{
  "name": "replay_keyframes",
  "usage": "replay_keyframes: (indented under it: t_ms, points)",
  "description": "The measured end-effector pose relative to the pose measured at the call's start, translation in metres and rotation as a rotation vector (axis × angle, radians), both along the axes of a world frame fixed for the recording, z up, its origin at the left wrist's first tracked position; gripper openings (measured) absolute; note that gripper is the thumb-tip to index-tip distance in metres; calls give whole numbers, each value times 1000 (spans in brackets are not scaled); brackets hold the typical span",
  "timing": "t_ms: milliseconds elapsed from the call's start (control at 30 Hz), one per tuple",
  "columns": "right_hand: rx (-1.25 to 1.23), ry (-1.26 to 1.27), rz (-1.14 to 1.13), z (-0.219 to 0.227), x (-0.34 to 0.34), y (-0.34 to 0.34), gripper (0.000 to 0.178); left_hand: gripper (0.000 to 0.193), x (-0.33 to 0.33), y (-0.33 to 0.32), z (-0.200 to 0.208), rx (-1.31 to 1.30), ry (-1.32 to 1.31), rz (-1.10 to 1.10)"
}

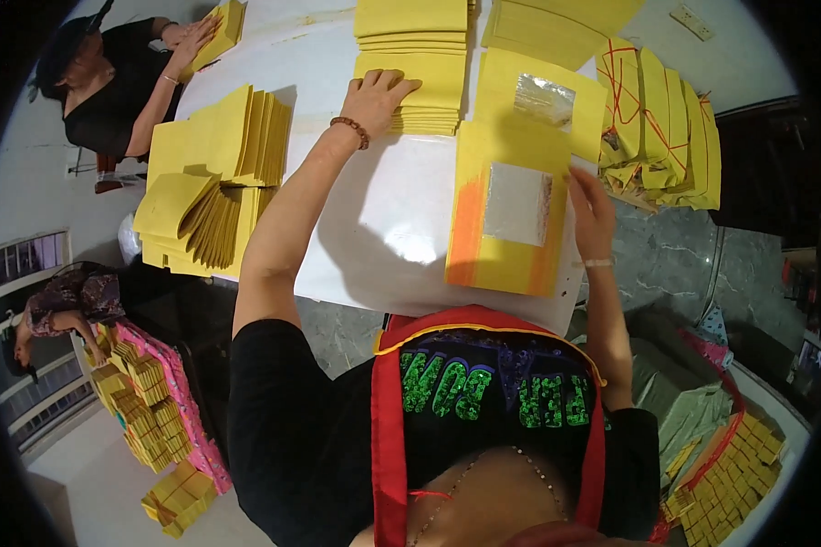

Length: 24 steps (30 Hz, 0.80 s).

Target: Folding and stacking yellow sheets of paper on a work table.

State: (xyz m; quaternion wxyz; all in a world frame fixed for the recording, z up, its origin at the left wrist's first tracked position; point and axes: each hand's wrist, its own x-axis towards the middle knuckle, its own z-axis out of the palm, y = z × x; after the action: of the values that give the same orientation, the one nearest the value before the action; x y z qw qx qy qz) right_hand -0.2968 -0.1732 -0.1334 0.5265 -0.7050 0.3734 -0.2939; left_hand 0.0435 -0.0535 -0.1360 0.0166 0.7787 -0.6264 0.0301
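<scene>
My left hand (374, 100) lies with its fingers spread on a stack of folded yellow paper (433, 82) at the far middle of the table. My right hand (594, 214) is at the right edge of a yellow paper sheet (468, 182) near the table's front. Its fingers are stretched along that edge; part of them is hard to make out. A silver foil patch (517, 202) sits on this sheet, with orange bands at its sides. Just beyond it lies another yellow sheet (497, 82) with a silver patch (547, 98).
Folded yellow bundles (210, 173) stand on the white table (365, 246) at left. Yellow bundles tied with red string (661, 128) are beyond its right edge. One person (119, 91) handles yellow paper at far left; another (68, 305) bends over small yellow packs (150, 401).
</scene>
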Motion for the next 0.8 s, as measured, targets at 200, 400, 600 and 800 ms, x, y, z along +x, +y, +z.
replay_keyframes:
  t_ms: [200, 400, 600, 800]
  points:
    - [112, -59, 226, 11, 179, -20, 59, 49, 4, -1, -4, -62, 34, -11]
    - [637, 23, 279, -21, 240, -40, 81, 76, 32, -3, 6, -44, 878, 51]
    - [471, 169, 311, -14, 243, -20, 84, 92, 49, 26, -27, -237, 1190, 796]
    - [247, 195, 257, -59, 245, -35, 81, 71, 56, 15, -29, -129, 1493, 861]
